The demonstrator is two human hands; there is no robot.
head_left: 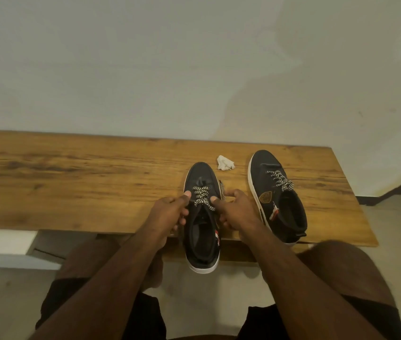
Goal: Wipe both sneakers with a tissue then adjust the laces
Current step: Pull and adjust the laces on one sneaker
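Two black sneakers with white soles stand on a wooden table, toes pointing away from me. The near sneaker overhangs the front edge with its heel. My left hand grips its left side, thumb pressed beside the black-and-white laces. On the sneaker's right side my right hand grips it, thumb on the lacing, index finger stretched out. One loose lace end lies over the shoe's right edge. The second sneaker stands to the right, laced. A crumpled white tissue lies between the toes.
A pale wall rises directly behind the table. The table's right end lies just beyond the second sneaker, with floor and a dark skirting beyond. My knees in brown shorts sit below the front edge. A white ledge shows at lower left.
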